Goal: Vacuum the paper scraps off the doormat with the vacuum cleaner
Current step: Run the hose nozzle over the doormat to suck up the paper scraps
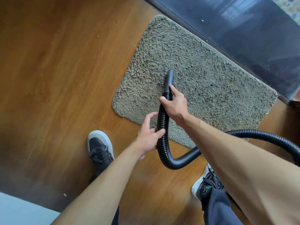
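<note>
A shaggy grey-green doormat (pixel 203 75) lies on the wooden floor against a dark threshold. No paper scraps show on its pile. A black ribbed vacuum hose (pixel 164 143) loops from the right edge of the view up to a smooth black nozzle (pixel 168 80), whose tip rests over the middle of the mat. My right hand (pixel 175 104) grips the hose just behind the nozzle. My left hand (pixel 149 135) holds the hose lower down, thumb across it. The vacuum cleaner's body is out of view.
My two dark shoes, the left shoe (pixel 100 148) and the right shoe (pixel 206 181), stand on the wooden floor (pixel 56 70) below the mat. A dark threshold strip (pixel 243 30) runs along the mat's far edge. A small scrap (pixel 65 195) lies on the floor at lower left, near a white surface (pixel 19 210).
</note>
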The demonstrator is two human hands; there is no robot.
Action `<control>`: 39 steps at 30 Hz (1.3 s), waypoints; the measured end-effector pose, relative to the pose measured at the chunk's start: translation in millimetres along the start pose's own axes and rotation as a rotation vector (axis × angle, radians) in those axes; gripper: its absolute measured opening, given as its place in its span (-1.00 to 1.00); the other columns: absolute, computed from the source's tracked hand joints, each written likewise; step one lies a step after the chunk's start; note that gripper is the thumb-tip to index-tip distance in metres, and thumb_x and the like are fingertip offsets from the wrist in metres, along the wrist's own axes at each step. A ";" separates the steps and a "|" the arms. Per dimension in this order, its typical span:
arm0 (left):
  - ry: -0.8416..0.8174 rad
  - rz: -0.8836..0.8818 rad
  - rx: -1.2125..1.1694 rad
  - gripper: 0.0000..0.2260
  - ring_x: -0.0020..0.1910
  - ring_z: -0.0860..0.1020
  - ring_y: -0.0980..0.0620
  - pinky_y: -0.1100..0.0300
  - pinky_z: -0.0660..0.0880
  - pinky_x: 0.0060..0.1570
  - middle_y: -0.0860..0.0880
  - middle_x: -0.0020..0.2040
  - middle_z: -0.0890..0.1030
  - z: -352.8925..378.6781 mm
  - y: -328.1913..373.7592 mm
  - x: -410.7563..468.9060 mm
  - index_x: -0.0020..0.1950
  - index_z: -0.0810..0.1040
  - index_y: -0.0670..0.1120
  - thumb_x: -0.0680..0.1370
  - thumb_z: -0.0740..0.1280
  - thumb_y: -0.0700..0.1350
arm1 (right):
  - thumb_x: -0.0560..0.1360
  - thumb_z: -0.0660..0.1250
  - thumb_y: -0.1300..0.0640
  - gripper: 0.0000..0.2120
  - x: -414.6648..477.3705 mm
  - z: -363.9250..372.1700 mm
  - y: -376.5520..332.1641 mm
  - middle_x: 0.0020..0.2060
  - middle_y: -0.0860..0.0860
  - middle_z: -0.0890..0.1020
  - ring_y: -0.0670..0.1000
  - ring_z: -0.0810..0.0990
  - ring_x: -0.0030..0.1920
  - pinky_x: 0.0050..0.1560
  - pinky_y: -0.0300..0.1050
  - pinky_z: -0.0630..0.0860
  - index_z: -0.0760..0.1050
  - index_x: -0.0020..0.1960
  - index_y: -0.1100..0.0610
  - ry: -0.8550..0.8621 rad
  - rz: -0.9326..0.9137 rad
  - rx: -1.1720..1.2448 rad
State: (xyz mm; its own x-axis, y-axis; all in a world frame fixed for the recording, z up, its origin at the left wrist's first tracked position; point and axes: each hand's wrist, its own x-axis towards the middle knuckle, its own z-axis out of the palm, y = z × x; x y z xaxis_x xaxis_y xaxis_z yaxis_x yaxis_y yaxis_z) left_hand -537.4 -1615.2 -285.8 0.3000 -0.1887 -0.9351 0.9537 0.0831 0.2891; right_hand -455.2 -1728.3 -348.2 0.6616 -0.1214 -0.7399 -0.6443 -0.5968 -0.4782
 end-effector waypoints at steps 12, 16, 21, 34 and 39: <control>-0.034 -0.056 0.016 -0.53 -0.23 0.56 0.09 0.10 0.56 -0.20 -0.09 -0.13 0.64 25.2 -39.6 -17.9 0.33 0.31 0.27 0.64 0.27 -0.27 | 0.47 0.39 0.05 -0.37 -37.2 -7.0 49.7 -0.07 0.07 0.66 0.07 0.65 -0.07 0.12 0.04 0.58 0.32 0.51 -0.02 0.005 0.086 0.107; -0.007 -0.068 -0.007 -0.52 -0.20 0.58 0.08 0.14 0.56 -0.22 -0.11 -0.09 0.66 28.7 -49.6 -27.3 0.34 0.30 0.28 0.64 0.27 -0.27 | 0.43 0.37 -0.02 -0.33 -45.4 -1.3 56.0 -0.09 0.05 0.67 0.06 0.66 -0.08 0.08 0.08 0.60 0.29 0.52 -0.06 -0.049 0.083 0.093; 0.044 -0.032 -0.011 -0.49 -0.20 0.62 0.14 -0.03 0.60 -0.02 -0.02 -0.11 0.72 27.6 -49.5 -25.9 0.38 0.29 0.28 0.63 0.28 -0.28 | 0.42 0.36 -0.03 -0.34 -40.0 1.2 49.7 -0.13 0.04 0.66 0.07 0.64 -0.10 0.09 0.08 0.58 0.32 0.50 -0.04 -0.047 0.016 0.089; 0.088 -0.007 -0.055 -0.52 -0.19 0.63 0.11 -0.01 0.62 -0.07 -0.05 -0.09 0.70 22.3 -33.4 -23.6 0.38 0.28 0.25 0.64 0.27 -0.27 | 0.44 0.37 -0.01 -0.35 -21.9 5.3 28.0 0.03 0.06 0.65 0.10 0.62 0.07 0.21 0.04 0.53 0.33 0.51 -0.01 -0.100 -0.027 0.031; 0.109 -0.035 -0.107 -0.54 -0.12 0.65 0.05 0.03 0.65 -0.11 -0.16 0.04 0.70 20.0 -46.3 -39.2 0.32 0.31 0.27 0.64 0.28 -0.26 | 0.47 0.38 0.02 -0.34 -36.0 13.5 28.9 0.02 0.07 0.64 0.10 0.62 0.05 0.18 0.01 0.54 0.29 0.53 0.00 -0.182 -0.034 -0.032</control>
State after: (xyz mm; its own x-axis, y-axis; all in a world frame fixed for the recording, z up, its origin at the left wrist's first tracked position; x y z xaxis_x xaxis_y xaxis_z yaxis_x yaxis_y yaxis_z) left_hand -592.8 -1631.3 -258.4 0.2569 -0.0866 -0.9626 0.9539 0.1829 0.2381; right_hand -502.9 -1730.5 -341.8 0.6007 0.0435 -0.7983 -0.6082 -0.6233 -0.4916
